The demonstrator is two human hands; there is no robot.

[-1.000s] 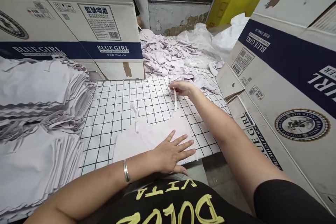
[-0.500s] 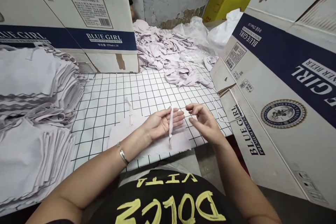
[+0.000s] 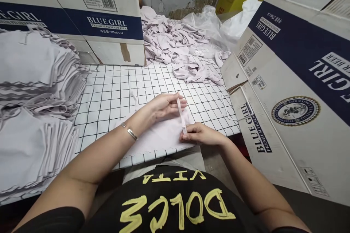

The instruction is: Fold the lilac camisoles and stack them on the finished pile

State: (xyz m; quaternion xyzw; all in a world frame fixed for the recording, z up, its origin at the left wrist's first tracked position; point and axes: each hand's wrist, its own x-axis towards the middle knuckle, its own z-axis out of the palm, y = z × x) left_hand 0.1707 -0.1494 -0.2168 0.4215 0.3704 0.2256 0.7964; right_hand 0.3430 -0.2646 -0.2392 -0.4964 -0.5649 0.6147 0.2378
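Note:
A pale pink garment (image 3: 161,136) lies flat near the front edge of the checked table, its other thin strap (image 3: 134,98) stretched out to the left. My left hand (image 3: 165,105) pinches the upper end of a narrow shoulder strap (image 3: 181,111) between thumb and forefinger, with the remaining fingers extended behind it. Lower down, my right hand (image 3: 198,133) is closed on the same strap close to its small slider. Between the two hands the strap runs taut and slightly slanted above the cloth.
Stacks of similar folded garments (image 3: 35,123) stand at the left. Large beer cartons flank the table, one back left (image 3: 109,49) and one right (image 3: 276,80). A loose heap of pink cloth (image 3: 169,40) and clear plastic bags (image 3: 207,22) lie at the back.
My right hand has come down and in from the right and taken hold of the strap's lower part. The strap, hanging from my left hand before, is now held at both ends.

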